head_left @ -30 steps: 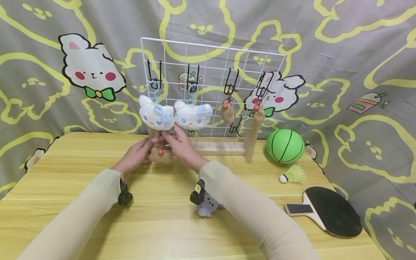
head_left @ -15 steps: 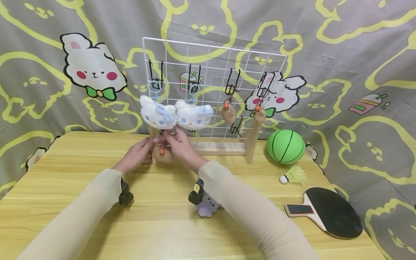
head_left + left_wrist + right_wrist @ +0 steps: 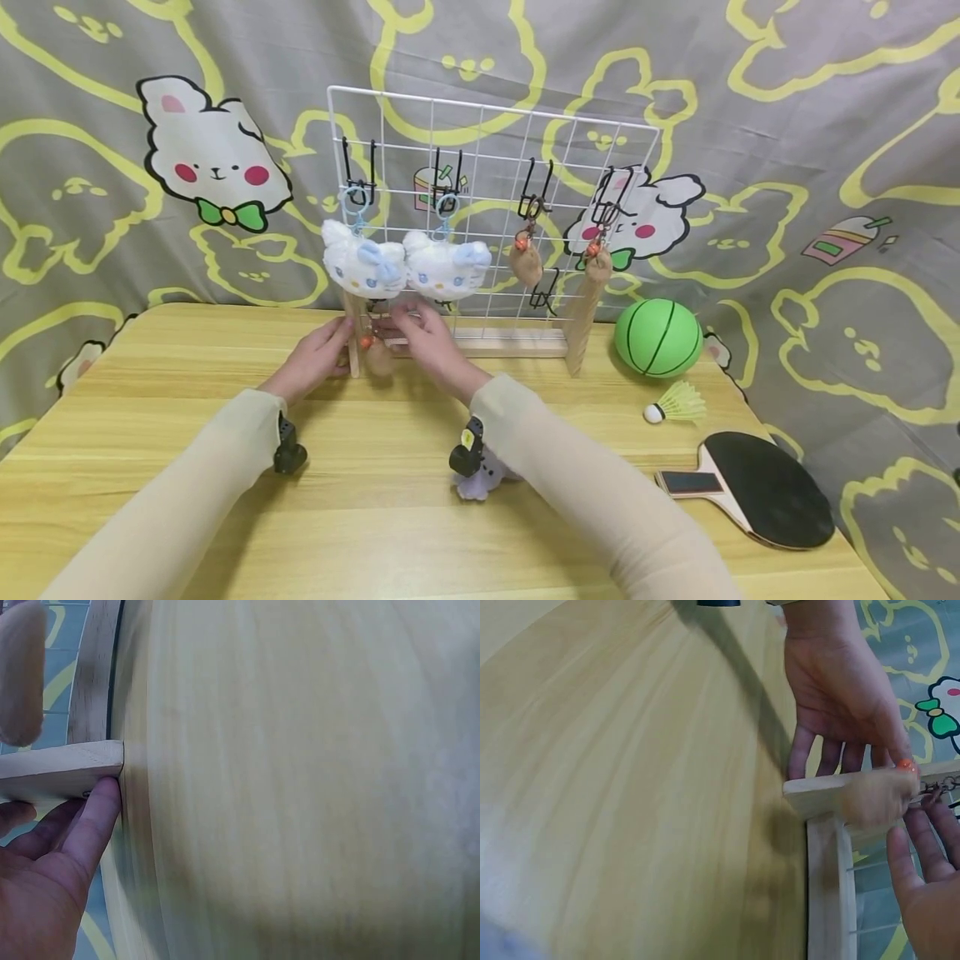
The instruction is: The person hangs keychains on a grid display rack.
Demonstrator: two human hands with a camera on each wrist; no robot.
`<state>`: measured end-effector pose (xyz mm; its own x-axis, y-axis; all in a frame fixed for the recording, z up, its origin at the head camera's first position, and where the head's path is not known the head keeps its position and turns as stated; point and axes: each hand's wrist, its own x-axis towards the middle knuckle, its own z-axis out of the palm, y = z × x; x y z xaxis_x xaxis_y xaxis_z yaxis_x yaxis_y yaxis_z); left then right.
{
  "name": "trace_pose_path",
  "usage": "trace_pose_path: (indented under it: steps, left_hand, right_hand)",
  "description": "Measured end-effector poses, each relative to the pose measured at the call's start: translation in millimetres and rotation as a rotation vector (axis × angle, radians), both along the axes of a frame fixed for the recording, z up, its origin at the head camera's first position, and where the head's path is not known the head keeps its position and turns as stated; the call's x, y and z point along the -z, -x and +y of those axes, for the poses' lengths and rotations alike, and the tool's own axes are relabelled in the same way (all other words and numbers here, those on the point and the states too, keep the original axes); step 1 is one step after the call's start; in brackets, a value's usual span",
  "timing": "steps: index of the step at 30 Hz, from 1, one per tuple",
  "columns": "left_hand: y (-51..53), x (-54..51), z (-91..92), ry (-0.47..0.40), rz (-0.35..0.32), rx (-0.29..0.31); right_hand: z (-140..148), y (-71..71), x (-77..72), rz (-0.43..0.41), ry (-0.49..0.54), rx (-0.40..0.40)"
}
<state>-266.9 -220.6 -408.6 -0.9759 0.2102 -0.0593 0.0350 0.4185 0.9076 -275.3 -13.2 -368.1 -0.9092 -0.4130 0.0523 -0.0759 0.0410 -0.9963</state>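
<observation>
The brown keychain (image 3: 874,799), blurred, hung at the inner side of a wooden leg (image 3: 60,765) of the rack (image 3: 517,344). Its chain (image 3: 933,789) was just beside the fingertips of the right hand (image 3: 435,340), which were slightly spread; whether they touched it, one could not tell. The left hand (image 3: 318,355) touched the leg's outer side with rather straight fingers.
</observation>
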Motion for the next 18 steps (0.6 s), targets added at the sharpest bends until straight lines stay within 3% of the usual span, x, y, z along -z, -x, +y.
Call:
trace_pose_path:
  steps: [11,18]
  left_hand:
    - [0.0,-0.1,0.1,0.042,-0.002,-0.004]
    - [2.0,1.5,0.4,0.042,-0.004,-0.006]
  right_hand:
    - [43,-8.3,8.4,-0.033,-0.087,-0.045]
    - [97,-18.5,9.4,0.080,-0.349,-0.198]
